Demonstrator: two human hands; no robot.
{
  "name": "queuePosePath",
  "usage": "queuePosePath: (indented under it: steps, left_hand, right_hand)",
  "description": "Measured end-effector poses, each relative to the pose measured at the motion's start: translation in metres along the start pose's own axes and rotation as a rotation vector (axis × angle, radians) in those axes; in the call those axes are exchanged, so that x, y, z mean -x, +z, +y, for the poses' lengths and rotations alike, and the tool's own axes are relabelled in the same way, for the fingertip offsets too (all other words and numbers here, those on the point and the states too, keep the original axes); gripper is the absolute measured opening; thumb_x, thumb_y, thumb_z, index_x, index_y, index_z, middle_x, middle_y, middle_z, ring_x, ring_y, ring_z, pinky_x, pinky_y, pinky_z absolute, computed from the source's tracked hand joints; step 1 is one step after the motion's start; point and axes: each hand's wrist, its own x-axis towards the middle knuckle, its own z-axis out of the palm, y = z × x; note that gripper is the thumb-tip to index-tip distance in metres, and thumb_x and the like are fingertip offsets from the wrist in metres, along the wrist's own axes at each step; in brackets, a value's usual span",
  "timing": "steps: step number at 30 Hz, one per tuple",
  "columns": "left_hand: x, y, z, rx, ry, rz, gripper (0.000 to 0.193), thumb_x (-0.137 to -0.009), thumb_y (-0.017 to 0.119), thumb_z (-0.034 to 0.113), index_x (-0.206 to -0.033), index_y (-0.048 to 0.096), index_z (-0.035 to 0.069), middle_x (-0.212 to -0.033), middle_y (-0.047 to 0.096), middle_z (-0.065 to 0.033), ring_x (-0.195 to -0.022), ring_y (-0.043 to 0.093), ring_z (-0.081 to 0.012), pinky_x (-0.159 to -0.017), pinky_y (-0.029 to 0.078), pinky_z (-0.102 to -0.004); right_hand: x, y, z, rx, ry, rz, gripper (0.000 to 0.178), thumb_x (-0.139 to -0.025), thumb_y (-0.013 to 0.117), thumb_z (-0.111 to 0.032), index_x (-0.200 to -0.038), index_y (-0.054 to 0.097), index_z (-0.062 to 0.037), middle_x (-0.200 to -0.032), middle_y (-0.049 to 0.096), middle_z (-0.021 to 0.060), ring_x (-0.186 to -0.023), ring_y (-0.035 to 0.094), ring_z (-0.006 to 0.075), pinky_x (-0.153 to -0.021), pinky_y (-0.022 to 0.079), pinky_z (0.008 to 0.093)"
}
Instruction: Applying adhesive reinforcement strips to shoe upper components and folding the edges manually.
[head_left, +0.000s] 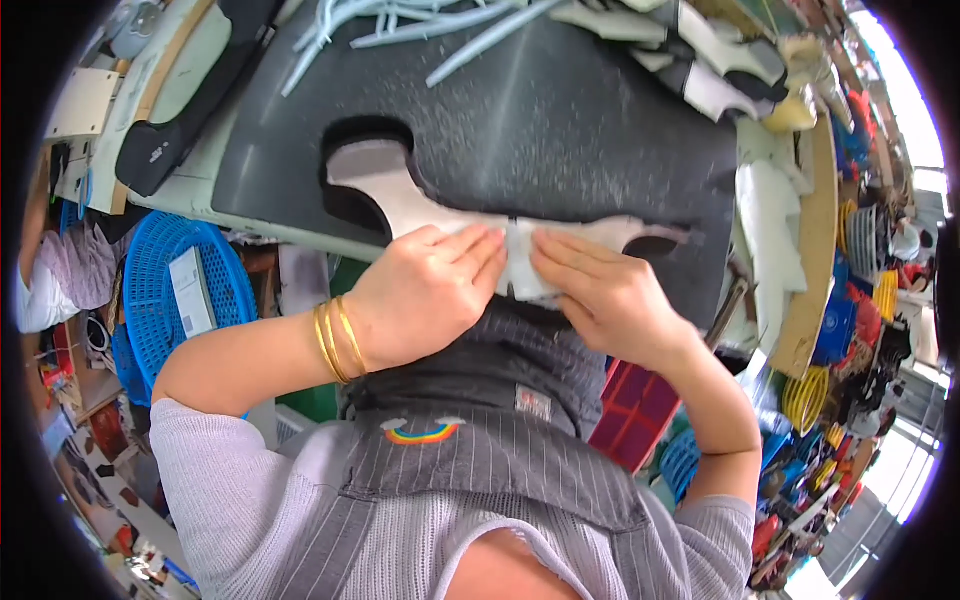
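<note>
At the near edge of a dark work board (480, 130) lies a pale, curved, flat cut piece (395, 195) with a grey end and dark material along its edge. My left hand (445, 280) rests on its middle, fingers stretched out and lying flat. Just to the right, my right hand (600, 285) presses on the same piece with its fingers laid flat too. A small whitish patch (525, 262) shows between the two sets of fingertips. Both thumbs are mostly hidden, and I cannot tell whether they reach under the edge.
Light blue-grey strips (400, 20) lie along the board's far side. Stacked pale and black cut pieces (715, 65) sit at the far right, a long black piece (200, 120) at the left. A blue plastic basket (150, 265) stands left of the board, a red crate (635, 415) below right.
</note>
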Motion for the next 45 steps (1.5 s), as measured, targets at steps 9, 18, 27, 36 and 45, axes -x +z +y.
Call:
queuePosePath:
  steps: [9, 18, 27, 36, 45]
  left_hand:
    - [-0.001, 0.004, 0.009, 0.168, 0.02, -0.016, 0.033, -0.082, 0.058, 0.016, -0.109, 0.064, -0.002, -0.12, 0.065, -0.0131, -0.11, 0.062, -0.0203, -0.079, 0.051, -0.0328]
    - [0.0, 0.021, 0.017, 0.29, -0.11, 0.183, 0.037, -0.074, 0.062, 0.001, -0.111, 0.067, 0.004, -0.109, 0.062, -0.0098, -0.1, 0.06, -0.0274, -0.079, 0.047, -0.0397]
    - [-0.027, 0.043, 0.016, 0.175, -0.056, 0.362, 0.034, -0.075, 0.063, -0.002, -0.108, 0.069, 0.002, -0.092, 0.058, -0.0066, -0.082, 0.057, -0.0253, -0.07, 0.048, -0.0358]
    - [-0.002, 0.028, 0.044, 0.056, 0.032, 0.182, 0.032, -0.086, 0.065, 0.01, -0.115, 0.059, -0.001, -0.113, 0.06, -0.0147, -0.094, 0.06, -0.028, -0.079, 0.052, -0.0355]
    - [0.036, 0.031, 0.022, 0.304, -0.204, 0.09, 0.063, -0.077, 0.073, 0.039, -0.128, 0.059, 0.006, -0.14, 0.05, -0.008, -0.13, 0.043, -0.0303, -0.11, 0.028, -0.059]
  right_hand:
    - [-0.169, -0.012, 0.114, 0.773, -0.033, 0.027, 0.008, -0.082, 0.061, -0.01, -0.085, 0.066, -0.0038, -0.093, 0.066, 0.0131, -0.09, 0.067, 0.0256, -0.07, 0.058, 0.0378]
    - [-0.14, -0.053, 0.079, -0.201, 0.246, 0.495, 0.013, -0.083, 0.06, -0.004, -0.095, 0.055, -0.0008, -0.08, 0.066, 0.018, -0.08, 0.069, 0.0337, -0.069, 0.055, 0.0422]
    - [-0.001, -0.062, -0.013, -1.656, 0.252, 0.758, 0.015, -0.09, 0.065, -0.001, -0.103, 0.058, 0.0002, -0.083, 0.061, 0.0038, -0.063, 0.056, 0.009, -0.057, 0.044, 0.0227]
    - [-0.008, -0.001, -0.032, -1.243, 0.408, 0.605, 0.016, -0.092, 0.065, -0.002, -0.107, 0.066, 0.0014, -0.093, 0.069, 0.0073, -0.088, 0.069, 0.0143, -0.079, 0.055, 0.0274]
    - [-0.006, 0.028, -0.058, -0.769, 0.569, 0.551, 0.012, -0.087, 0.066, 0.006, -0.097, 0.061, 0.0014, -0.09, 0.068, 0.01, -0.077, 0.068, 0.0147, -0.069, 0.054, 0.0264]
